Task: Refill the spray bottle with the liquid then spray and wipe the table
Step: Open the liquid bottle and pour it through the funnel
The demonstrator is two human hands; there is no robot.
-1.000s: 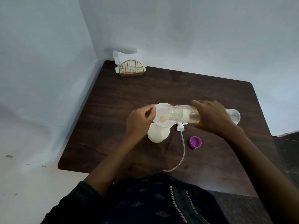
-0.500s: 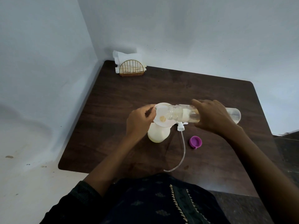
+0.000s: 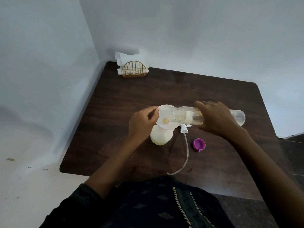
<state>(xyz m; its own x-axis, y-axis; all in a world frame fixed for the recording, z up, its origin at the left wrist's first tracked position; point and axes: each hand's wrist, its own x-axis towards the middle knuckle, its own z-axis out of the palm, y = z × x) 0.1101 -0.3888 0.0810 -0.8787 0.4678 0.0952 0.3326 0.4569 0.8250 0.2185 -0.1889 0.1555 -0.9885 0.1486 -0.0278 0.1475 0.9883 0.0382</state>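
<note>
R hand (image 3: 217,117) hides refill bottle (image 3: 184,115) middle; liquid level unclear.

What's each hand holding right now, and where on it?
Right hand grips the clear bottle around its middle, tipped sideways. Left hand pinches the funnel rim.

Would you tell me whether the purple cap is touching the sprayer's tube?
Apart. The head view shows bare dark table between the purple cap and the sprayer's tube.

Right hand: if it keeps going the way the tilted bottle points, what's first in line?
Probably the funnel: the right hand aims the clear bottle mouth over its bowl, left hand just beyond. Depth unclear.
</note>
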